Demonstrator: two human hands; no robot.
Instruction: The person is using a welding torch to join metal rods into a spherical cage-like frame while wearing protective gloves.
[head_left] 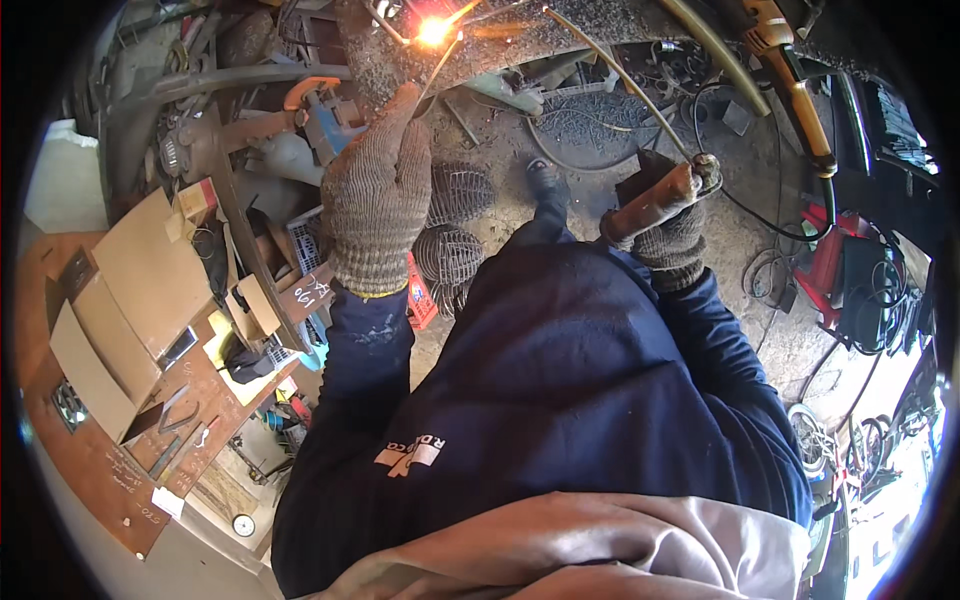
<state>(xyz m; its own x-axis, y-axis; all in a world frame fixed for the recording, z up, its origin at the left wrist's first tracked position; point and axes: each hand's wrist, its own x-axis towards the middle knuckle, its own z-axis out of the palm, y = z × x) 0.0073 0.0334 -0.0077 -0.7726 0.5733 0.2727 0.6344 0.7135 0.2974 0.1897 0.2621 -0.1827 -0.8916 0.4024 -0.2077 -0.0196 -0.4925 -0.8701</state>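
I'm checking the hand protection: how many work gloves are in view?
2. One knitted glove is on the left hand; a matching glove is on the right hand, around a brown handle. Others may be hidden in the clutter.

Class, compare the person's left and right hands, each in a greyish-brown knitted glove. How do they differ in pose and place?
The left hand is outstretched; the right hand is curled around a brown cylindrical handle.
The left hand is nearer the bright orange-white glow; the right hand is farther from it.
Both extend from dark blue sleeves.
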